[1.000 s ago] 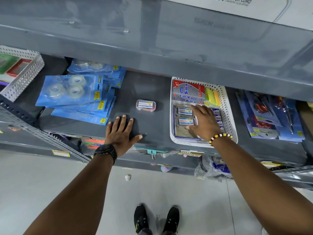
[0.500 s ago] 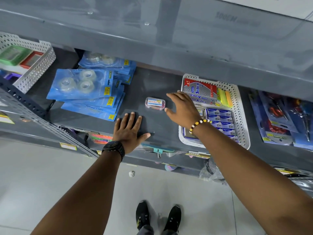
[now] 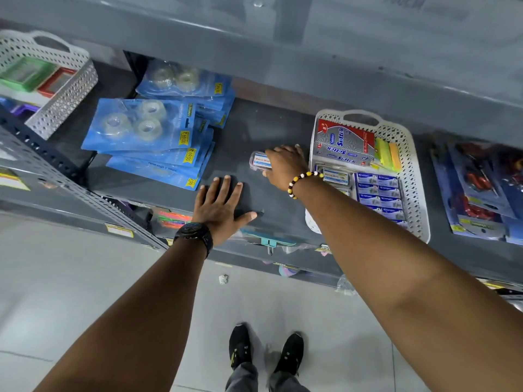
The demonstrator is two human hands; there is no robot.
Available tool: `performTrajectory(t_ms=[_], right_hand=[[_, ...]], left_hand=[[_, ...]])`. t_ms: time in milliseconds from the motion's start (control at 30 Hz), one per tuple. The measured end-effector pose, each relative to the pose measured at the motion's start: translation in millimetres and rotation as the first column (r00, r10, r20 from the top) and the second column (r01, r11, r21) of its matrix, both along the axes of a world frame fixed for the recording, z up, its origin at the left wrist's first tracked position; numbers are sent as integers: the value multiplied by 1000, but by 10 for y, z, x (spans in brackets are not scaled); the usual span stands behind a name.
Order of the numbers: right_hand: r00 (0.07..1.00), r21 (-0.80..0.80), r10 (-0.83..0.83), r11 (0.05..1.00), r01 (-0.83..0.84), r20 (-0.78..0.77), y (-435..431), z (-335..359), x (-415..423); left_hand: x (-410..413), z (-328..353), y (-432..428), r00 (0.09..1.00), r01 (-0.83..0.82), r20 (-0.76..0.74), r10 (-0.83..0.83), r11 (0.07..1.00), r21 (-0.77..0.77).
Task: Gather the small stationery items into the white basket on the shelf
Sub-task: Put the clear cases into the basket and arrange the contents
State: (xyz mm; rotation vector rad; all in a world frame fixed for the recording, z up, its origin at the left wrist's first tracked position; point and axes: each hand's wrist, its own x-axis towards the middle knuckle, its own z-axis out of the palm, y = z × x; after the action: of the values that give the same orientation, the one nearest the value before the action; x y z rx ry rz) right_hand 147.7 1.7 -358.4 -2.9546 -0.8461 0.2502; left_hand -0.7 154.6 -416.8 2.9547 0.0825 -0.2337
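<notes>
The right hand (image 3: 284,165) has been moved from the white basket (image 3: 414,176) to the small clear box (image 3: 259,162) at frame centre; its fingers are closed around it. One more item is judged ready for gathering.

We have one view only, from a wide-angle camera worn on the head, so no second view overlaps it. It looks forward and steeply down over both outstretched forearms onto the dark grey metal shelf (image 3: 254,128), near enough that we read the print on packets. The upper grey shelf board (image 3: 283,38) fills the top of the frame; the pale tiled floor (image 3: 70,292) and black shoes (image 3: 240,349) fill the bottom. Straight shelf edges bow toward the frame borders.
</notes>
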Motion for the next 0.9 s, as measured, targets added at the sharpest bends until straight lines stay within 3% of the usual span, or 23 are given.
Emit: performTrajectory(t_ms=[200, 400, 633, 900], right_hand=[[994, 156, 11, 987, -28, 107, -137, 162, -154], [972, 339, -119, 940, 44, 203, -600, 481, -303], [959, 307, -240, 934, 185, 151, -1332, 520, -421], [976, 195, -204, 957, 214, -72, -1817, 428, -574]], left_hand=[[-7, 5, 3, 1000, -5, 7, 5, 1000, -17], [-16, -9, -10, 999, -9, 33, 10, 1000, -11], [-12, 27, -13, 1000, -1, -3, 1, 1000, 0], [-15, 18, -15, 1000, -1, 4, 1, 1000, 9]])
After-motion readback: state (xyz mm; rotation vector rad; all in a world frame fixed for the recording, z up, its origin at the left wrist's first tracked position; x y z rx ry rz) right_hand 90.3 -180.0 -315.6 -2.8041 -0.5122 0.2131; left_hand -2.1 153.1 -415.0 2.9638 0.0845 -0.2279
